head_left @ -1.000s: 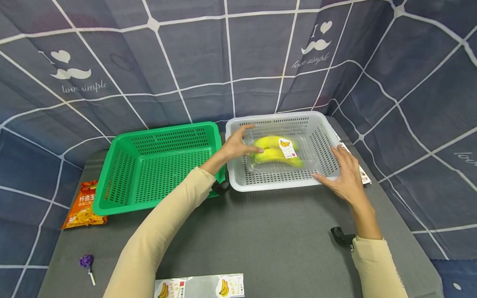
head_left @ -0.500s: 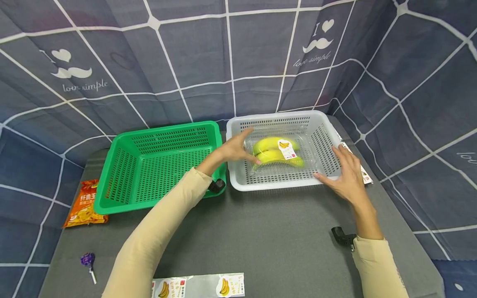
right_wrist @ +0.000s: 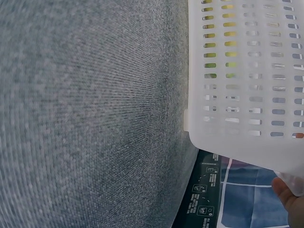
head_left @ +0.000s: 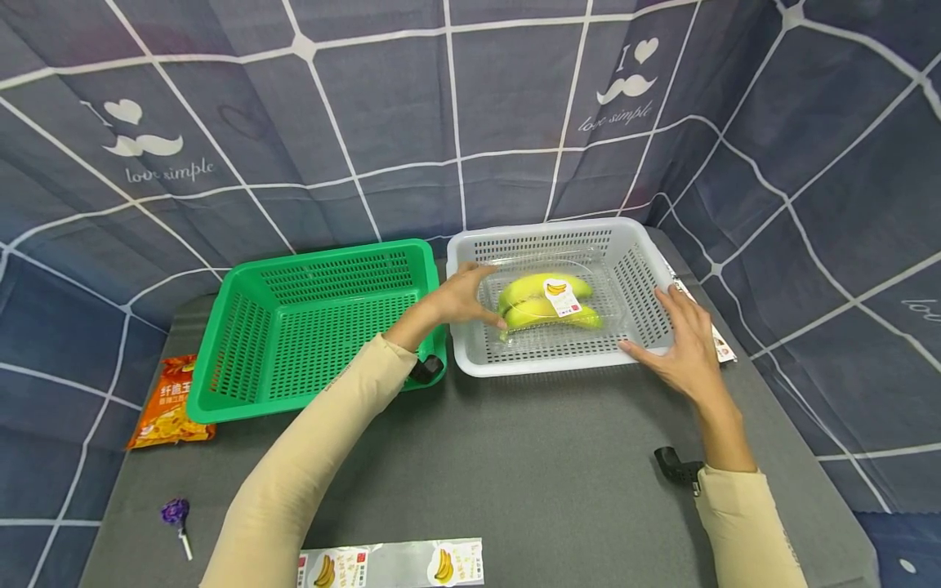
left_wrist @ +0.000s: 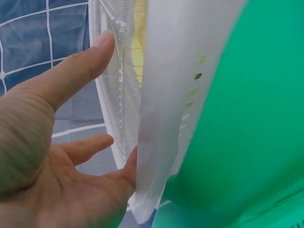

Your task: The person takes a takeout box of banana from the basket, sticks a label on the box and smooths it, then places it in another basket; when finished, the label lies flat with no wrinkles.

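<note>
A clear plastic box with yellow-green bananas [head_left: 537, 312] inside and a white banana label [head_left: 562, 297] lies in the white slotted basket [head_left: 544, 364]. My left hand [head_left: 459, 296] hovers over the basket's left end, thumb and fingers spread around the near end of the box. In the left wrist view the left hand [left_wrist: 71, 156] shows nothing gripped, with one finger against the basket's wall. On the basket's right front corner rests my right hand [head_left: 684, 347], fingers extended along the right rim and thumb on the front rim. The right wrist view shows only a fingertip [right_wrist: 283, 192].
A green basket [head_left: 312, 403] stands left of the white one. An orange snack bag [head_left: 172, 408] lies beside it, with a purple lollipop [head_left: 176, 513] nearer. A banana-printed label strip [head_left: 393, 565] lies at the front edge. Printed packaging [head_left: 722, 346] sticks out behind the right hand.
My left hand has let go of the banana box and drawn back a little to the left. The box has settled slightly lower in the basket. The right hand has stayed put.
</note>
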Tool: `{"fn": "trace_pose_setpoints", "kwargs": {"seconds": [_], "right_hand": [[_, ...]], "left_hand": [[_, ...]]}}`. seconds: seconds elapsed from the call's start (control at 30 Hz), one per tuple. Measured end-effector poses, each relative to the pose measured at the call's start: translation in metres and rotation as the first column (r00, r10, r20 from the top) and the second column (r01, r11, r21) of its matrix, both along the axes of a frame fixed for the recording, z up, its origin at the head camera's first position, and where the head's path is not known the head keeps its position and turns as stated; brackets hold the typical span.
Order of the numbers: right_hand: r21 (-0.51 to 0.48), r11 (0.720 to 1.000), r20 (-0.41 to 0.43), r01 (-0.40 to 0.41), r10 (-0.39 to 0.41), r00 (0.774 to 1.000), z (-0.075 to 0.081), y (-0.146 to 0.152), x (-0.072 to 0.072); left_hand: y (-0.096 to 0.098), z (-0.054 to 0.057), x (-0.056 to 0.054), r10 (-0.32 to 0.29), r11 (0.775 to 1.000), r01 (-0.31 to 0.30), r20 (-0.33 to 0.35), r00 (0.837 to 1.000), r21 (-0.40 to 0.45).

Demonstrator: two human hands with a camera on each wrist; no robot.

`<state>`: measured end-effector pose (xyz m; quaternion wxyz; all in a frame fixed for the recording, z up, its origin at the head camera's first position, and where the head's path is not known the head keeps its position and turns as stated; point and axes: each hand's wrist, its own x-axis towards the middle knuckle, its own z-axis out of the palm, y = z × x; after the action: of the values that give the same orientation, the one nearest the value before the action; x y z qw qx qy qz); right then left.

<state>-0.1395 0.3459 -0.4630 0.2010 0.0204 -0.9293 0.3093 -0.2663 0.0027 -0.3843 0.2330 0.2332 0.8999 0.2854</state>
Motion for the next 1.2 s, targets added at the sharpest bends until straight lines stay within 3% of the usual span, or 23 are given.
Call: {"fn": "trace_pose_setpoints", "kwargs": {"seconds": [0.33,0.9,1.03,1.2], "right_hand": [[-0.002,1.0,0.007,-0.001,0.001,1.0,0.001,-0.0004,0.0006],[0.001,1.0,0.016,-0.002,0.002,1.0,0.0011,-0.0008,-0.001],[0.003,1.0,0.018,0.003,-0.003,1.0,0.001,-0.0007,-0.001],[0.009,1.0,0.02,0.006,-0.006,1.0,0.0009,0.0,-0.0005]], "left_hand": [[0.0014,-0.0019,0.0007,-0.064,0.995,0.062,-0.017,0.998,-0.072],[0.001,-0.0011,0.0001,-0.066,0.992,0.063,-0.019,0.998,-0.11],[0.0002,-0.0004,0.0005,-0.069,0.993,0.067,-0.022,0.997,-0.093],[-0.0041,0.0042,0.0051,-0.08,0.997,0.08,-0.014,0.997,0.007]]}}
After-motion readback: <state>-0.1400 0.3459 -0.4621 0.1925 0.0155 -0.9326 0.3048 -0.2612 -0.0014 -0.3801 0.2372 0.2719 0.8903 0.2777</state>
